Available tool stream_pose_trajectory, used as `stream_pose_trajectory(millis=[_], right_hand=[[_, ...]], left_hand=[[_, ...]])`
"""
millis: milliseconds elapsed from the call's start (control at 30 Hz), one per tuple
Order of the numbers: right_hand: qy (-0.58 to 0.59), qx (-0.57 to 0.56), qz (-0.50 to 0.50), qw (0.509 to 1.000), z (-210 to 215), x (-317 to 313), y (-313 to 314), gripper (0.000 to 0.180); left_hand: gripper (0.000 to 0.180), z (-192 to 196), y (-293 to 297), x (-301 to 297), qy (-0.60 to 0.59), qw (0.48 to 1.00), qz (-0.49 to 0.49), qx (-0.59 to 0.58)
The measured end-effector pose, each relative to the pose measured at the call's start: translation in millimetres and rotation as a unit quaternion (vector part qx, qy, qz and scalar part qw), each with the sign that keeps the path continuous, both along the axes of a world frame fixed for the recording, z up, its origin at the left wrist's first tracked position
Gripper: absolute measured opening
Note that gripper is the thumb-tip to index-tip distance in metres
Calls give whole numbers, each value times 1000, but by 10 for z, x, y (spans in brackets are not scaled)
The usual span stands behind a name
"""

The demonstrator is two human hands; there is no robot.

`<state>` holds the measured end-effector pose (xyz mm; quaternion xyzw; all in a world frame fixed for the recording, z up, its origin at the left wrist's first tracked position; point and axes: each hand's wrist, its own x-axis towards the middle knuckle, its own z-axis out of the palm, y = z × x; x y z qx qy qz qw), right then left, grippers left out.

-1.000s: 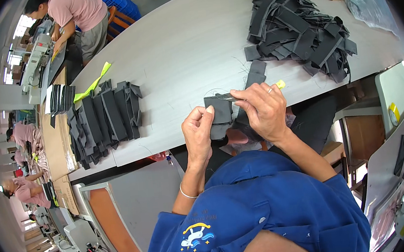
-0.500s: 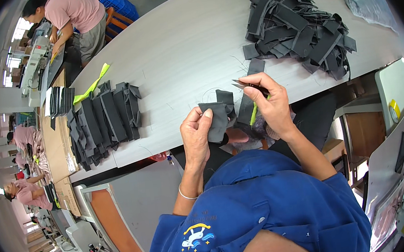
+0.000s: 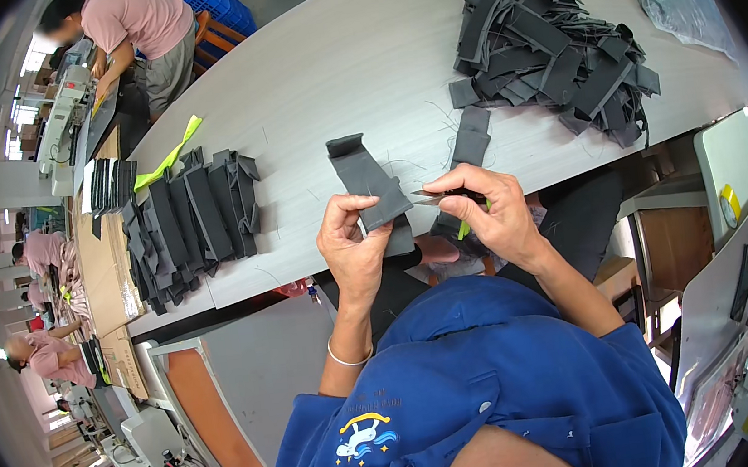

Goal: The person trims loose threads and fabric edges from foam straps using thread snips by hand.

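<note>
Lettering (image 3: 377,405) marks your blue shirt (image 3: 499,384), while your bent left fingers (image 3: 353,204) pinch a dark-grey fabric strip (image 3: 365,176) and your curled right fingers (image 3: 457,175) grip thread snips (image 3: 429,197) pointing left.

The left forearm (image 3: 347,338) rises almost straight up the view, and the left hand (image 3: 353,249) is bent into a firm pinch, its thumb (image 3: 379,237) and fingers (image 3: 353,204) directed toward the right. The right forearm (image 3: 578,294) goes in a slant up and to the left, and the right hand (image 3: 493,217) is also closed in a pinch, with its thumb and index finger (image 3: 459,177) pointing at the left one. Both hands are near each other, but they do not touch.
</note>
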<state>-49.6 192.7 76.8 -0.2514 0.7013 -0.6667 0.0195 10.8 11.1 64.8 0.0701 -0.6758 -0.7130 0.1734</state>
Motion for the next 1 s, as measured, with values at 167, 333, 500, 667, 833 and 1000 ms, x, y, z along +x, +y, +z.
stream_pose_trajectory(millis=[167,333,500,667,833,1000], right_hand=[[21,22,5,1000,58,13,6,12],[26,41,13,999,48,10,15,11],[2,40,-21,999,30,15,26,11],[43,37,-14,998,74,28,28,13],[76,74,-7,994,74,34,29,14],[84,74,-2,994,69,32,31,12]], left_hand=[[25,-9,8,-2,29,998,14,-61],[27,-67,-14,-11,63,992,17,-107],[29,-51,15,-14,57,997,16,-56],[29,-63,-4,-7,65,995,20,-68],[29,-83,10,-16,79,995,16,-64],[29,-110,-13,-3,76,994,16,-79]])
